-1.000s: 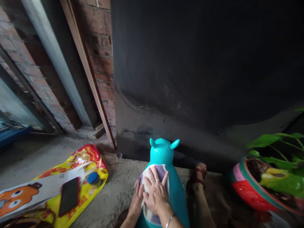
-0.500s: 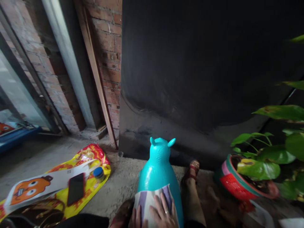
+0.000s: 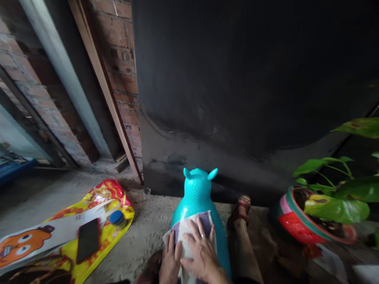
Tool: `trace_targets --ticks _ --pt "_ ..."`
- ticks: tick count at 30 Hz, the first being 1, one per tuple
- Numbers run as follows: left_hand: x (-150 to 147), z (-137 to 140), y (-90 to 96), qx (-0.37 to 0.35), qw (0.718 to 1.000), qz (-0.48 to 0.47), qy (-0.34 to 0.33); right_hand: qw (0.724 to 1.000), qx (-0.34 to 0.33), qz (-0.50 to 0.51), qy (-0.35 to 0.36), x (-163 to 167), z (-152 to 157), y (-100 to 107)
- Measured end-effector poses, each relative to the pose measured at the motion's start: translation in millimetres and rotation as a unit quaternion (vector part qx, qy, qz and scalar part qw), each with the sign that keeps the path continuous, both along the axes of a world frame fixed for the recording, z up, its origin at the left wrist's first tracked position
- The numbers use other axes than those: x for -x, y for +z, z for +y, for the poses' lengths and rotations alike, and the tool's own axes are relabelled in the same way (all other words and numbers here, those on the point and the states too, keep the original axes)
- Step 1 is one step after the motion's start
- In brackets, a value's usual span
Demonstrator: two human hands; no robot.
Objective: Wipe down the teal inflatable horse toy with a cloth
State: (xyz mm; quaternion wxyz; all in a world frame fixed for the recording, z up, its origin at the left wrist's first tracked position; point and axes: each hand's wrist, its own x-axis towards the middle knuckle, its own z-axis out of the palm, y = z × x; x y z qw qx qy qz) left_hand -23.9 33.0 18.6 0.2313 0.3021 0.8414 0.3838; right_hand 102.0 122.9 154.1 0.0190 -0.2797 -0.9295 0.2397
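In front of me stands a shiny turquoise inflatable animal toy (image 3: 197, 189), its two small ears pointing away from me. A white and purple striped cloth (image 3: 186, 225) lies over its back. My right hand (image 3: 199, 248) presses flat on the cloth with fingers spread; a ring shows on one finger. Beside it, my left hand (image 3: 171, 254) rests on the cloth's left part, fingers stretched out. Neither hand grips the cloth.
To the left, a yellow and red plastic bag (image 3: 109, 232) lies under a phone (image 3: 89, 240), a blue-capped jar (image 3: 117, 219) and a paper with an orange cartoon (image 3: 28, 241). A potted plant (image 3: 314, 232) stands right. A black panel (image 3: 237, 98) rises ahead.
Both hands and the cloth have moved forward along the toy's back, towards its head. The view has shifted slightly.
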Motion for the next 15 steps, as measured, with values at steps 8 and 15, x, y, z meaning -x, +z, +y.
trace_targets --ticks 8,15 --pt "33.6 45.7 3.1 -0.019 0.999 0.01 -0.038 0.999 -0.02 0.024 -0.011 33.6 30.2 4.6" --pt "20.4 10.8 -31.8 0.0 0.988 0.119 -0.097 0.999 -0.004 0.045 0.001 7.7 4.2 -8.7"
